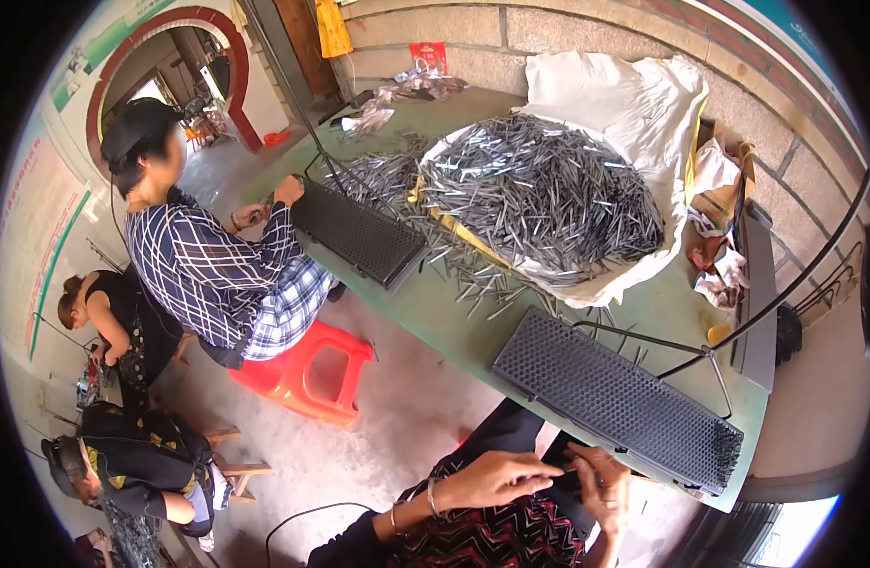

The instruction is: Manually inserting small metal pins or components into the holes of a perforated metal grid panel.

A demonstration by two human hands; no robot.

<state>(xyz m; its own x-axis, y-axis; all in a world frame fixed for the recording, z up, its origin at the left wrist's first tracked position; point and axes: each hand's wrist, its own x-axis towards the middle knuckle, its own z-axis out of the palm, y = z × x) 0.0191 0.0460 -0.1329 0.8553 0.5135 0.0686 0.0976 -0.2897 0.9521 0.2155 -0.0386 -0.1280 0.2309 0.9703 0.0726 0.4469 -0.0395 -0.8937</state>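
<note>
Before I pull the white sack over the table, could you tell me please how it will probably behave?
The sack seems floppy, because its loose cloth lies in folds. It is probably heavy to drag, being heaped with what look like metal rods. Some may slide out, since the mouth is wide open.

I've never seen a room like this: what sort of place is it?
Probably a hand-work workshop: a heap of slim, dark pieces lies in an opened white sack on a green table, with dark perforated trays along its edge.
</note>
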